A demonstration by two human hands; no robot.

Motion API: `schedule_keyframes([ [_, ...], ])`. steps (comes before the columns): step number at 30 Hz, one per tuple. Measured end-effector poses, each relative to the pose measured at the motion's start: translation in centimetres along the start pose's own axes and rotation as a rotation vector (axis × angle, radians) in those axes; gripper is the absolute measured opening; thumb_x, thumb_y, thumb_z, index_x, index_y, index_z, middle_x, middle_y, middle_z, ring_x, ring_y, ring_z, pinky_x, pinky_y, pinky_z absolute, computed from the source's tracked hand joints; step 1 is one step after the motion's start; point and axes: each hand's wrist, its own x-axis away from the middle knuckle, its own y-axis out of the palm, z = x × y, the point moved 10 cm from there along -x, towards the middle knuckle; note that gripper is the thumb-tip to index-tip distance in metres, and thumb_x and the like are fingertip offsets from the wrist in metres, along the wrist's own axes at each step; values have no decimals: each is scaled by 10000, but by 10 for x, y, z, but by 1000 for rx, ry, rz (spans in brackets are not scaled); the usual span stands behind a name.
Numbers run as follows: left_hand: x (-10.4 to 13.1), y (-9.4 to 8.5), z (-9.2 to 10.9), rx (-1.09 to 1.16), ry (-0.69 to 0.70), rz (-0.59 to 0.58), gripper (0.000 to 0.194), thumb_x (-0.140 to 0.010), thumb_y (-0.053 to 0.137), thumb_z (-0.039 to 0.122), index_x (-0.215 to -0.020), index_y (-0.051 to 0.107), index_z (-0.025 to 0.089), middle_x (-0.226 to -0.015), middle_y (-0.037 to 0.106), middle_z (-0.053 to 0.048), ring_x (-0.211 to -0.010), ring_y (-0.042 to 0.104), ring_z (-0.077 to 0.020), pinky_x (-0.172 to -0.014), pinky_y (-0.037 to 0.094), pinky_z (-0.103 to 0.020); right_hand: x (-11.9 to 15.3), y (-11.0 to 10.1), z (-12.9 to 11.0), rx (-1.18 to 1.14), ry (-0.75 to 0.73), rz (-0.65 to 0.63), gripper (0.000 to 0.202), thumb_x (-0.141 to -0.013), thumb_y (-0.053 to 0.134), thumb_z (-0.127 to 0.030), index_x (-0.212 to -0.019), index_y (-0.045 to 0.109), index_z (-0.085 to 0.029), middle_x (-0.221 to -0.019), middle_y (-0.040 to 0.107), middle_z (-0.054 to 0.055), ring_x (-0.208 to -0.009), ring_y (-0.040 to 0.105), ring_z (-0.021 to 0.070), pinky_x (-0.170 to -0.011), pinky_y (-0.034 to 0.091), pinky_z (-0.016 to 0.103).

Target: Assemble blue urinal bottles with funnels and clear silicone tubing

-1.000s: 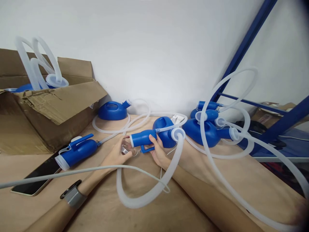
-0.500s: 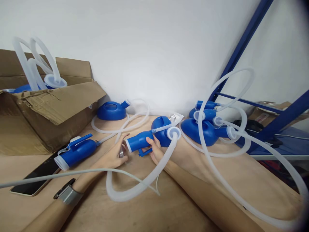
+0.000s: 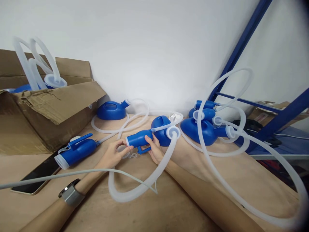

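- On the left of the table (image 3: 145,212), an open cardboard box (image 3: 36,124) holds blue pieces and looped translucent hoses; a phone (image 3: 36,175) lies in front of it, with a second blue bottle (image 3: 80,151) at its far end.
- A blue jug (image 3: 112,111) sits near the wall; more blue jugs (image 3: 199,131) crowd the right, among looping hoses.
- A middle jug (image 3: 161,124) stands just behind the held bottle; a ribbed hose (image 3: 154,175) curves down from its white fitting across the space before the hands, passing over the right wrist.
- A thin cable (image 3: 84,171) crosses over the left forearm.
- The right hand (image 3: 155,150) grasps the blue bottle (image 3: 138,138), held sideways above the table, white-rimmed mouth to the left.
- The left hand (image 3: 116,153) is part-curled, thumb and fingertips at that mouth, beside a clear cap (image 3: 132,155); whether it grips either cannot be told.
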Motion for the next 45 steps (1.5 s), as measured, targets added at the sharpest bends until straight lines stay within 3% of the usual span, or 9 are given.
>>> schedule_keyframes([
  [5,1,6,1,101,1,-60,370,-829,690,536,-697,544,222,-726,654,-10,-736,606,-201,-716,500,-326,0,0,1,10,-3,4,484,-690,828,-481,-1069,636,-251,-1011,718,20,-945,690,235,-665,592,306],
  [15,3,-4,10,38,11,-104,355,-787,714,527,-674,561,228,-752,653,-10,-771,599,-215,-746,488,-340,-3,0,0,60,-31,-25,485,-698,826,-518,-1046,658,-225,-990,709,23,-844,702,219,-618,598,311],
  [23,2,-7,-1,27,3,-132,317,-753,716,455,-647,538,216,-709,637,7,-722,575,-185,-689,444,-285,-9,-3,3,54,-36,-31,514,-673,843,-514,-1042,656,-210,-867,703,0,-721,679,185,-522,562,260],
  [27,-2,-7,-13,89,-33,-211,422,-778,654,541,-575,476,217,-568,573,9,-596,534,-163,-607,422,-279,-15,-10,6,51,-43,-16,545,-664,842,-554,-1023,643,-195,-834,696,0,-654,664,174,-489,557,264],
  [34,-6,-20,-10,-356,78,-43,346,-888,561,463,-681,654,202,-721,703,-21,-702,612,-206,-679,427,-302,-21,-11,16,35,-30,-51,577,-676,874,-561,-1089,659,-221,-997,741,39,-791,737,234,-611,631,337],
  [38,-2,-12,-8,-435,138,-19,313,-867,517,385,-623,602,209,-671,691,-24,-659,625,-206,-672,423,-308,-29,-17,27,-121,0,-9,613,-766,755,-685,-1210,655,-275,-1162,743,61,-996,741,285,-710,652,395],
  [41,0,-19,-8,-460,137,57,211,-808,550,336,-634,547,216,-672,661,-14,-651,606,-202,-683,434,-316,-32,-20,24,-138,-54,0,566,-795,740,-665,-1215,678,-292,-1280,711,54,-1176,681,287,-818,645,400],
  [43,3,-26,-4,-436,151,110,151,-828,544,344,-757,572,213,-770,674,-23,-729,627,-213,-742,478,-333,-33,-22,24,-120,-61,16,531,-807,740,-638,-1218,686,-306,-1300,699,44,-1240,642,277,-852,636,389],
  [45,6,-28,1,-337,191,123,259,-875,536,390,-1029,607,194,-991,707,-69,-926,670,-251,-870,520,-384,-34,-25,26,-108,-45,51,511,-805,752,-609,-1221,685,-320,-1288,697,36,-1238,633,266,-845,633,375],
])
